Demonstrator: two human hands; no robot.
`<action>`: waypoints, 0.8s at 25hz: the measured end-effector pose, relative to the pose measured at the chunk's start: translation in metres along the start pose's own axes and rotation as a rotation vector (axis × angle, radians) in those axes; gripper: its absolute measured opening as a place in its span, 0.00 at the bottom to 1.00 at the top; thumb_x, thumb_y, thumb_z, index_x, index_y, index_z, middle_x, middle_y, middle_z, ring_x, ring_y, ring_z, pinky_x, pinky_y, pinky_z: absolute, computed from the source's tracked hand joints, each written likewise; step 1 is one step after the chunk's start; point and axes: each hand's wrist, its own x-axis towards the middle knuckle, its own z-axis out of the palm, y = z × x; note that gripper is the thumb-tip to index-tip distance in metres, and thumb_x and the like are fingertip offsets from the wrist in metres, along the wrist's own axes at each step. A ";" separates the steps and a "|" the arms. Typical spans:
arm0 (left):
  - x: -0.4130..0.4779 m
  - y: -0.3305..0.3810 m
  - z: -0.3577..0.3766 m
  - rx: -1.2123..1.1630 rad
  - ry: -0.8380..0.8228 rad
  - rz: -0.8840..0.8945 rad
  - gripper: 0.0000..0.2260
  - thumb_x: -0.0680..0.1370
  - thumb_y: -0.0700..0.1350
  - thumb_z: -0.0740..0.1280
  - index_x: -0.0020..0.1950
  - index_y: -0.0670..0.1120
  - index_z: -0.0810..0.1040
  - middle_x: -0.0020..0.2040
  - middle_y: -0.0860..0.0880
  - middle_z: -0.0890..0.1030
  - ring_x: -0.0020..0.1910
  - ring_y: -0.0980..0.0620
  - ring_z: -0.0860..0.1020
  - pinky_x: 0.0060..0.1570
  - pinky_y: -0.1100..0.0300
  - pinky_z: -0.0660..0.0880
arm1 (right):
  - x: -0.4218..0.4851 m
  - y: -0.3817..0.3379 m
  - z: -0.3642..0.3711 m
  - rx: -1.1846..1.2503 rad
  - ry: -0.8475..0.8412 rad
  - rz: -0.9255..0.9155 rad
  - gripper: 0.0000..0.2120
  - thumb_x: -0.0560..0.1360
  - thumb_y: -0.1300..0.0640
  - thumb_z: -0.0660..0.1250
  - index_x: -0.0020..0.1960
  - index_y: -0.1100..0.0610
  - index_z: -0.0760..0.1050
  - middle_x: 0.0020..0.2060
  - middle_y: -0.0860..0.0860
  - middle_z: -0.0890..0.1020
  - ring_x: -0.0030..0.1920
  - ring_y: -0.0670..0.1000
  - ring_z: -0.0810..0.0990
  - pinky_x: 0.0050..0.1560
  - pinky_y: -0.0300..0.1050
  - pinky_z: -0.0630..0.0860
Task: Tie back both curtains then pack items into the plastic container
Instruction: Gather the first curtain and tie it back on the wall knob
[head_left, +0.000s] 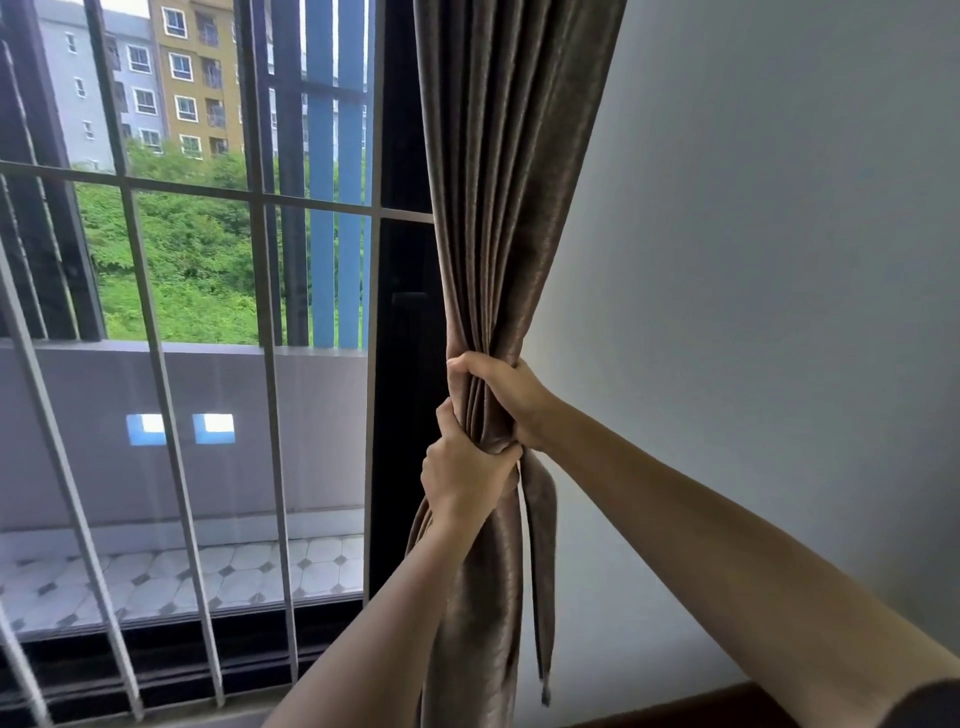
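Note:
A brown-grey curtain (498, 182) hangs at the right edge of the window, bunched into a tight bundle at mid height. My right hand (498, 395) wraps around the gathered folds from the right. Just below it, my left hand (462, 478) grips the bundle from the left, fingers closed around the fabric. A narrow strip of the same fabric, the tie-back (540, 561), hangs loose from the gathered point down the curtain's right side. The plastic container and the other curtain are not in view.
White window bars (156, 332) cover the glass on the left, next to a black frame (400, 415). A plain white wall (753, 260) fills the right. A dark wooden edge (727, 706) shows at the bottom right. Outside are a tiled balcony, trees and buildings.

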 end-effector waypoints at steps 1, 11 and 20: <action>-0.001 0.001 0.003 -0.014 0.018 0.000 0.29 0.66 0.55 0.74 0.61 0.47 0.68 0.44 0.48 0.83 0.42 0.47 0.82 0.46 0.50 0.80 | -0.001 0.000 -0.003 -0.015 -0.043 0.004 0.23 0.66 0.53 0.71 0.58 0.59 0.74 0.47 0.55 0.81 0.50 0.54 0.80 0.50 0.46 0.79; 0.001 0.002 0.008 0.038 0.091 -0.006 0.19 0.71 0.54 0.71 0.52 0.43 0.72 0.42 0.47 0.80 0.43 0.43 0.81 0.41 0.54 0.77 | -0.008 0.029 -0.100 -0.929 -0.134 -0.177 0.16 0.72 0.66 0.70 0.59 0.60 0.74 0.43 0.46 0.75 0.42 0.46 0.74 0.40 0.35 0.72; 0.000 0.004 0.005 0.059 0.065 -0.033 0.19 0.70 0.54 0.71 0.53 0.44 0.72 0.43 0.46 0.81 0.44 0.43 0.81 0.39 0.56 0.73 | -0.011 0.050 -0.073 -1.261 -0.147 -0.288 0.13 0.74 0.56 0.64 0.59 0.53 0.74 0.47 0.52 0.82 0.40 0.52 0.78 0.44 0.46 0.76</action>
